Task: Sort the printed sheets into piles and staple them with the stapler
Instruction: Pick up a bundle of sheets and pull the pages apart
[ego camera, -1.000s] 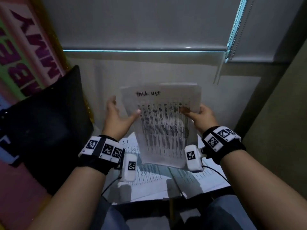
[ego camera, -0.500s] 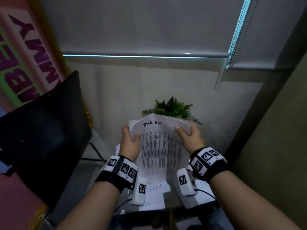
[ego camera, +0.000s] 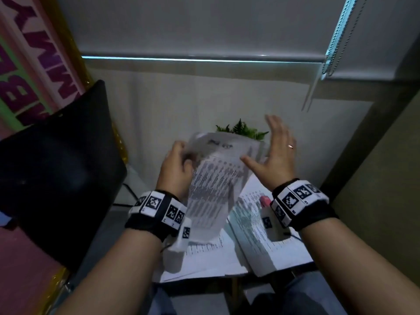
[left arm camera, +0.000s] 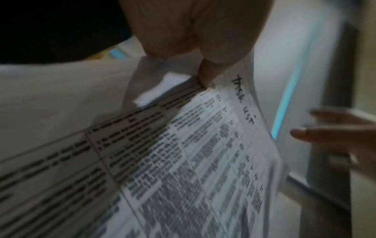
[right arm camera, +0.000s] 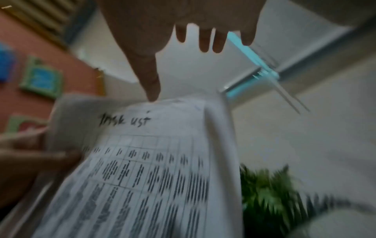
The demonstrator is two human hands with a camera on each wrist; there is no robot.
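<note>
My left hand (ego camera: 179, 162) grips the top left corner of a stack of printed sheets (ego camera: 213, 187) headed "Task list", held upright over the small table. In the left wrist view the thumb (left arm camera: 207, 75) pinches the printed sheets (left arm camera: 183, 161) near the heading. My right hand (ego camera: 272, 153) hovers at the stack's right edge with straight spread fingers, holding nothing; its thumb (right arm camera: 151, 87) is near the printed sheets (right arm camera: 154, 169). More printed sheets (ego camera: 252, 233) lie on the table below. A small pink object (ego camera: 264, 200), perhaps the stapler, peeks out by my right wrist.
A green potted plant (ego camera: 243, 130) stands behind the sheets against the wall. A black chair back (ego camera: 59, 169) fills the left side. A window blind with a bead chain (ego camera: 336, 37) hangs above right. The table's front edge (ego camera: 204, 277) is near my knees.
The right hand has let go of the stack's top right corner and opened beside it. The left hand still grips the stack, which has tilted and bent to the left.
</note>
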